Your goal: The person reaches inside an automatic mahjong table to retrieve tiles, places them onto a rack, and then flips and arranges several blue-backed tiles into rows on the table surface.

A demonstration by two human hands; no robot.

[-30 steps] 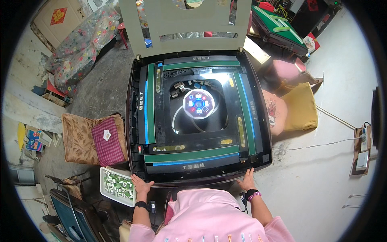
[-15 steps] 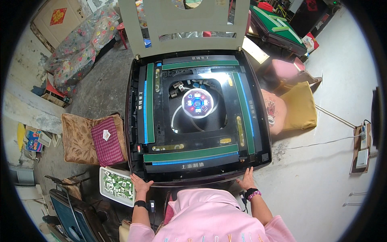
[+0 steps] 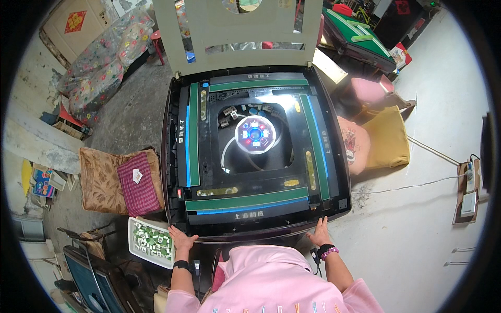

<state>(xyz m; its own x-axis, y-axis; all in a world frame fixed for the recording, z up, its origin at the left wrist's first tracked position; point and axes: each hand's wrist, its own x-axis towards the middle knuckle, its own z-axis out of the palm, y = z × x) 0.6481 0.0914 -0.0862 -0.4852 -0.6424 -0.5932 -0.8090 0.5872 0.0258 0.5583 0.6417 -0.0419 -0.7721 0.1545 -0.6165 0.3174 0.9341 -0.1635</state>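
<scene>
An automatic mahjong table [image 3: 245, 226] stands before me with its pale top panel [image 3: 245, 54] tipped up at the far side, so the inside shows. My left hand [image 3: 182, 239] lies on the table's near left edge, fingers stretched out. At the near right edge my right hand [image 3: 318, 235] rests with fingers spread; neither hand holds anything. A lit round control dial [image 3: 255, 134] sits in the middle opening, and several mahjong tiles [image 3: 229, 111] lie behind it. Beside my left hand is a white tray [image 3: 136, 251] of green-backed mahjong tiles [image 3: 152, 241].
A brown cushioned chair [image 3: 102, 177] with a purple checked cloth [image 3: 142, 177] stands left of the table. Chairs in pink [image 3: 360, 141] and yellow [image 3: 389, 136] stand at the right. A second green-topped mahjong table [image 3: 355, 34] is at the far right. A dark framed panel [image 3: 91, 281] lies lower left.
</scene>
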